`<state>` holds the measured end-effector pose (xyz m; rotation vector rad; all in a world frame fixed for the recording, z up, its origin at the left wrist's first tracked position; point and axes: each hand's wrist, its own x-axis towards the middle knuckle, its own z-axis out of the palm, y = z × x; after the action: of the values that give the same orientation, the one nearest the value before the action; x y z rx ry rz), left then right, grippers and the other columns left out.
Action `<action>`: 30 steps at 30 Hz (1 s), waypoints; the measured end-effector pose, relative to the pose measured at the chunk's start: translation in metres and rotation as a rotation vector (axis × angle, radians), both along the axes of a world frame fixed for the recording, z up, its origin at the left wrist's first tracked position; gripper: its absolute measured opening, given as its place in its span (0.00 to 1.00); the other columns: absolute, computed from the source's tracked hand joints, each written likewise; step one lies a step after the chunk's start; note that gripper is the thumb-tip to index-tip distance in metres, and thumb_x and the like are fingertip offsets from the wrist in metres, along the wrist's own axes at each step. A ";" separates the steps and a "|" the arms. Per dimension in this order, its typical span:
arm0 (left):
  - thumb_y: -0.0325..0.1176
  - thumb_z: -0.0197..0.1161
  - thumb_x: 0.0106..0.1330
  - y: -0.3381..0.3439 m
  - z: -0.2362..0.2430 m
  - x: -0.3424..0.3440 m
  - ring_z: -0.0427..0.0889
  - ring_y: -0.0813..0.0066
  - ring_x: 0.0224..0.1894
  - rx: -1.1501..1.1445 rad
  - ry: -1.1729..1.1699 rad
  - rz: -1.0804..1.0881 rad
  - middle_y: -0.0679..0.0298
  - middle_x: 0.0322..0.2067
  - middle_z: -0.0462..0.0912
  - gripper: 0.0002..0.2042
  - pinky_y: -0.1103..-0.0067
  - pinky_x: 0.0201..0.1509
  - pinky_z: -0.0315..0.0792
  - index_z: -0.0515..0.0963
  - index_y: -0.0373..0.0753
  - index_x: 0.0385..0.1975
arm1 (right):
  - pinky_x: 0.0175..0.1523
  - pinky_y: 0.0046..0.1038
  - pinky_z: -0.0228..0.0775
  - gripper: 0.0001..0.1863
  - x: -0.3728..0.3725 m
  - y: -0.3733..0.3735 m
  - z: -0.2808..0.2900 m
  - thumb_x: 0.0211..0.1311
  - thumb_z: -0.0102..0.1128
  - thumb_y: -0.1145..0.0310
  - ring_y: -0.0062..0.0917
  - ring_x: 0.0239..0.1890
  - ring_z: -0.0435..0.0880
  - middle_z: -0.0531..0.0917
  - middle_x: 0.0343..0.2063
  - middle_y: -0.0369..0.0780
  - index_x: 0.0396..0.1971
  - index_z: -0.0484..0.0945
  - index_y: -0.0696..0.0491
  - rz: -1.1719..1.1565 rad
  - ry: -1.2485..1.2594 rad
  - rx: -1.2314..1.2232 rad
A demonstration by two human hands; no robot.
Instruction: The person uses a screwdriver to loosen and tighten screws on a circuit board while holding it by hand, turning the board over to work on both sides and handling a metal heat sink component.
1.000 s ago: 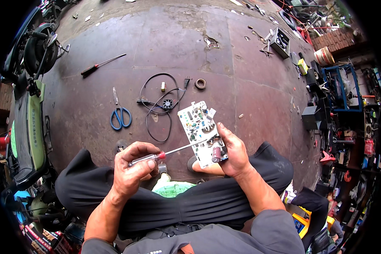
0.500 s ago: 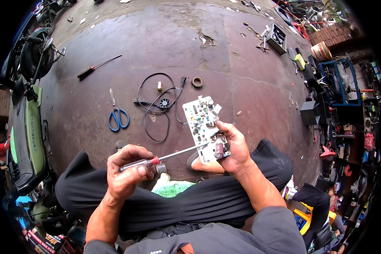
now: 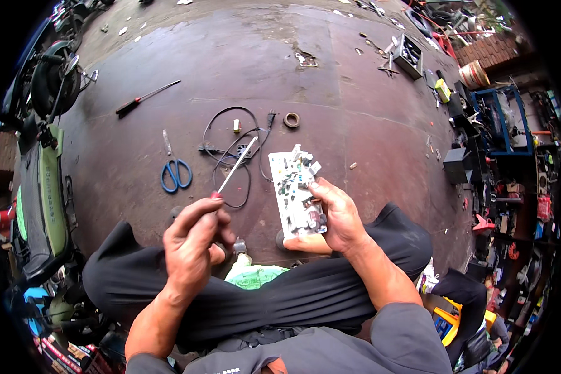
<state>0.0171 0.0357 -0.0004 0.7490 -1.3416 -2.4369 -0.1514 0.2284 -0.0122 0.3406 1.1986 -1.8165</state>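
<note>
My left hand (image 3: 192, 246) is closed round the handle of a screwdriver (image 3: 234, 170); its bare shaft points up and to the right, over the coiled black cable, with the tip apart from the board. Most of the handle is hidden by my fingers. In my right hand (image 3: 340, 218) is a white circuit board (image 3: 285, 202), gripped by its right edge with the thumb on top. Small components and a large dark red capacitor crowd its face. Beyond the screwdriver lie the black power cord (image 3: 248, 193) and a small black fan (image 3: 242, 149), partly covered by the shaft.
Blue-handled scissors (image 3: 176, 175) and a second screwdriver (image 3: 129, 106) lie on the floor to the left. Near the cord are a brown ring (image 3: 291, 120) and a small yellow part (image 3: 237, 126). A metal box (image 3: 407, 57) of tools sits far right, a green-sided scooter (image 3: 53, 193) left.
The screwdriver's tip has left the board and swung up and left over the cable. My left hand has turned with it. The board has tilted slightly in my right hand.
</note>
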 end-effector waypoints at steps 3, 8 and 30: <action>0.34 0.55 0.72 0.004 -0.027 -0.006 0.79 0.75 0.32 -0.019 -0.153 -0.033 0.61 0.37 0.77 0.13 0.78 0.34 0.78 0.74 0.35 0.51 | 0.43 0.25 0.79 0.18 0.010 -0.009 0.007 0.68 0.51 0.68 0.19 0.39 0.84 0.82 0.41 0.38 0.55 0.71 0.59 0.167 0.018 -0.057; 0.42 0.58 0.71 -0.001 -0.035 -0.012 0.79 0.75 0.34 0.196 -0.176 -0.026 0.62 0.36 0.75 0.18 0.79 0.33 0.78 0.71 0.36 0.53 | 0.45 0.25 0.80 0.23 0.019 -0.016 0.007 0.67 0.51 0.68 0.21 0.41 0.85 0.82 0.43 0.41 0.59 0.68 0.62 0.308 -0.047 -0.085; 0.20 0.62 0.60 0.004 -0.022 -0.019 0.81 0.76 0.33 0.156 -0.127 0.061 0.63 0.34 0.77 0.18 0.79 0.32 0.80 0.70 0.33 0.51 | 0.48 0.32 0.80 0.29 0.027 -0.012 -0.017 0.72 0.49 0.55 0.28 0.44 0.84 0.81 0.47 0.46 0.60 0.65 0.64 0.378 -0.245 -0.149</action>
<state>-0.0015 0.0401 -0.0228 0.9830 -1.1622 -2.5035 -0.1246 0.2162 -0.0288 0.2250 0.8833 -1.4776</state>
